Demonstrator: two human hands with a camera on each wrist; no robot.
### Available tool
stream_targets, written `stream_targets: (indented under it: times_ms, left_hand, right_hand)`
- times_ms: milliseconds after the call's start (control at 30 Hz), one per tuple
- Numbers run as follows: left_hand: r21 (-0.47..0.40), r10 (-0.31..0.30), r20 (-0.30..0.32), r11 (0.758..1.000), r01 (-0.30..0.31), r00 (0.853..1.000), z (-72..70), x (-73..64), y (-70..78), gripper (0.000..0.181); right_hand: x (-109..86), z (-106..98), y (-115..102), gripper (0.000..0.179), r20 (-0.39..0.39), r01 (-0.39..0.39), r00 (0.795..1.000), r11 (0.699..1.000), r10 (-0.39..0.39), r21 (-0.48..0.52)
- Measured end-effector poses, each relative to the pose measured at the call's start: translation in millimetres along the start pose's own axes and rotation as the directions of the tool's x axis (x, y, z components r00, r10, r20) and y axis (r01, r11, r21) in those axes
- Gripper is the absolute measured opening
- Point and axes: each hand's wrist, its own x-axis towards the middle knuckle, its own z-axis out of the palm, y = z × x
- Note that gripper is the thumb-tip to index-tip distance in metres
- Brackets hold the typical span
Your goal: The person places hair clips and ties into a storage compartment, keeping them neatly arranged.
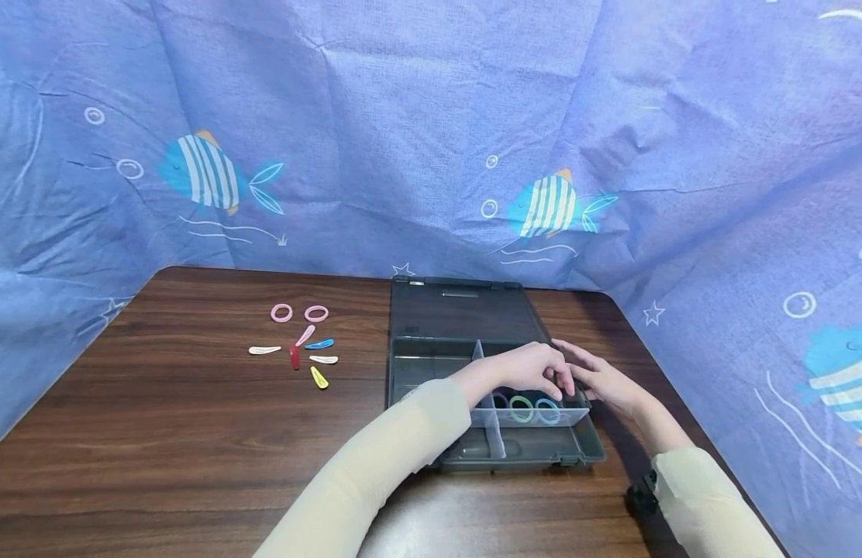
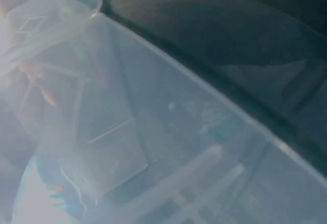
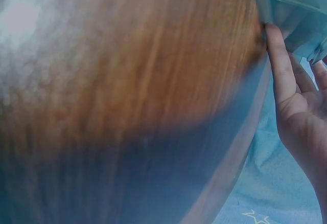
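Note:
A dark see-through divided box [image 1: 497, 465] lies with its lid [image 1: 459, 310] folded back. My left hand [image 1: 532, 368] reaches over its right compartment, fingers bent down among the hair ties. A green hair tie [image 1: 521, 409] and a blue hair tie [image 1: 546, 411] stand against the clear front wall below the fingers, with a purple one [image 1: 500, 401] beside them. What the left fingertips pinch, if anything, I cannot tell. My right hand [image 1: 608, 384] rests against the box's right side; in the right wrist view its fingers [image 3: 278, 55] extend along the wall.
Left of the box, two pink hair ties [image 1: 281, 313] lie on the wooden table [image 1: 194, 434]. Near them are several snap hair clips, among them a red clip [image 1: 294, 357], a blue clip [image 1: 319, 344] and a yellow clip [image 1: 319, 377]. A blue fish-print cloth [image 1: 403, 139] hangs behind.

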Motion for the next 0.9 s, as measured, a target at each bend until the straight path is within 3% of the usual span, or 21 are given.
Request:
stream_targets:
  times_ms: [267,500,900]
  left_hand:
    - [-0.01,0.011,-0.019,1.0,-0.011,1.0,-18.8,-4.5,9.2,0.015]
    - [-0.002,0.024,-0.05,1.0,-0.024,0.998,-38.3,-13.3,14.8,0.018]
    - [-0.044,0.021,0.013,0.999,-0.021,1.0,-59.7,-38.3,35.2,0.018]
  right_hand:
    - [-1.6,1.5,-1.3,0.063,-0.032,-0.02,0.999,1.0,0.019,-0.015]
    - [-3.0,1.7,-4.1,0.063,-0.014,-0.012,1.0,0.999,0.012,-0.041]
    - [-2.7,1.6,-3.8,0.063,-0.025,-0.034,0.999,0.998,0.032,-0.05]
